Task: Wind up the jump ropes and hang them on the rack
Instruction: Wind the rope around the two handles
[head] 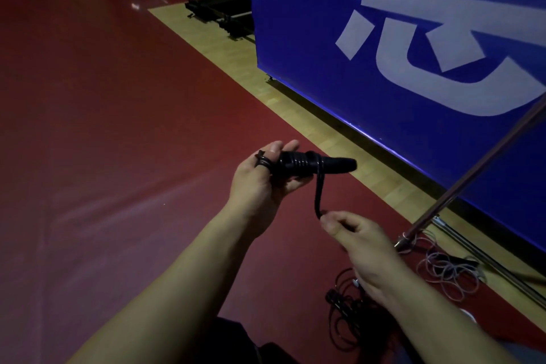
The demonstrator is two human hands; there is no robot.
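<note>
**Hands winding a black jump rope**

Left hand (260, 177) grips the black handles (313, 164), cord coiled around them; right hand (354, 233) pinches the cord's loop (318, 195). Beyond: red floor mat (103, 127), loose black rope (348, 313), pale rope (449, 272), metal pole (472, 177), blue banner (325, 38).

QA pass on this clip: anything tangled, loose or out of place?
Yes. Rope is looped round the left hand thumb beside the wound black handles; two loose jump ropes, black and pale, lie tangled on the floor.
</note>
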